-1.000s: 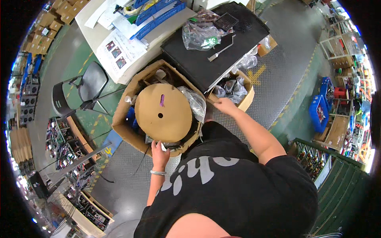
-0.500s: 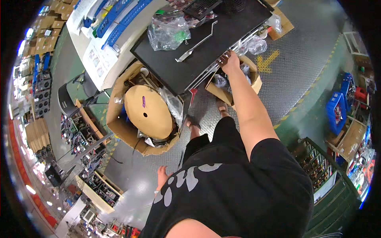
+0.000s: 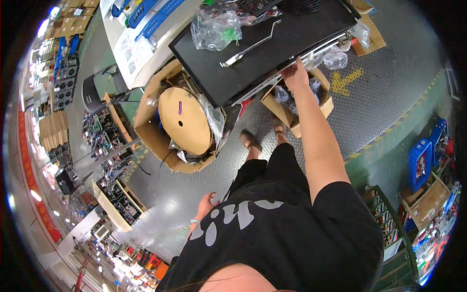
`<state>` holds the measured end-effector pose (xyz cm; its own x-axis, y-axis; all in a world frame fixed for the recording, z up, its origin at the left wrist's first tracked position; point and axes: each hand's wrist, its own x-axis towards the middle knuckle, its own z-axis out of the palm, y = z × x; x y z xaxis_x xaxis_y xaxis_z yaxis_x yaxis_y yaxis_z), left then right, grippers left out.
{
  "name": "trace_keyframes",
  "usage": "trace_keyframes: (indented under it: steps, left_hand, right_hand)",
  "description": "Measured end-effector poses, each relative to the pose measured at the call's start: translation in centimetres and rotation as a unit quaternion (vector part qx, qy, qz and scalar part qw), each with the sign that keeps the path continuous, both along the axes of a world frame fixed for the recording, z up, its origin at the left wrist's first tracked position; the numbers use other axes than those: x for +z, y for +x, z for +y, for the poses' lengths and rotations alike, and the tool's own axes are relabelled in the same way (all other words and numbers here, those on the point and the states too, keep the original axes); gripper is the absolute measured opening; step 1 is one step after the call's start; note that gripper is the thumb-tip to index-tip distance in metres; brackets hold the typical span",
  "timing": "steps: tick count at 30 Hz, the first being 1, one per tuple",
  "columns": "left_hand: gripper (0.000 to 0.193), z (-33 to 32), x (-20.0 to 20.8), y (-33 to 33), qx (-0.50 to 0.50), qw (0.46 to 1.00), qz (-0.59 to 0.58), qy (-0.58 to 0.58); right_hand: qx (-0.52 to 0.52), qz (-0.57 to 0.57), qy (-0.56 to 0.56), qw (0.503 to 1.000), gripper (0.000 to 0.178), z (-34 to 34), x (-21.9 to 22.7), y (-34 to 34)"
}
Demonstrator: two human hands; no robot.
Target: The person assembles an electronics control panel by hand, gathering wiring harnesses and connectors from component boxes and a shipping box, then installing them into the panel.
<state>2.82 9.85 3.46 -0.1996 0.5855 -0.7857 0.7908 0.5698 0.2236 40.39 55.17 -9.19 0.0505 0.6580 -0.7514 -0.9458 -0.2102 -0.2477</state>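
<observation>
Fingers on black panel edge

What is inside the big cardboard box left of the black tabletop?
The big cardboard box holds a tan round reel lying flat, with crumpled clear plastic wrap beside it. The reel covers whatever lies beneath.

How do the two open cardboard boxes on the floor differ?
The larger cardboard box, on the person's left, holds a big round tan spool; the smaller cardboard box, under the black table's edge, holds clear plastic bags. The right hand reaches above the smaller one; no hand is near the larger. Both are brown, open-topped, on the grey metal floor.
</observation>
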Motion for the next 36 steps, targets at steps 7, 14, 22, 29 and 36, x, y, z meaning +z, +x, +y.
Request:
trace_keyframes:
  steps: [7, 14, 22, 29, 36]
  left_hand:
    - [0.051, -0.8, -2.3, -1.7, 0.026, 0.999, -0.020, -0.001]
    - [0.048, 2.3, -3.1, -0.8, -0.013, 0.998, -0.054, 0.010]
    - [0.045, 8.2, -2.5, 1.1, -0.086, 0.996, -0.037, 0.003]
    - [0.045, 13.6, -1.0, 4.9, -0.140, 0.988, -0.057, 0.013]
    - [0.045, 15.3, -1.4, 6.1, -0.169, 0.982, -0.078, 0.003]
  right_hand:
    - [0.009, -0.005, 0.005, 1.000, 0.032, -4.1, -0.8, 2.5]
    - [0.001, -0.029, -0.035, 0.999, 0.031, -9.8, -0.9, 5.3]
    - [0.012, -0.082, -0.079, 0.993, 0.032, -13.5, 1.1, 6.9]
    - [0.158, -0.290, -0.027, 0.943, 0.032, -15.8, -3.4, 7.8]
    - [0.380, -0.531, -0.032, 0.756, 0.046, -16.4, -4.2, 6.4]
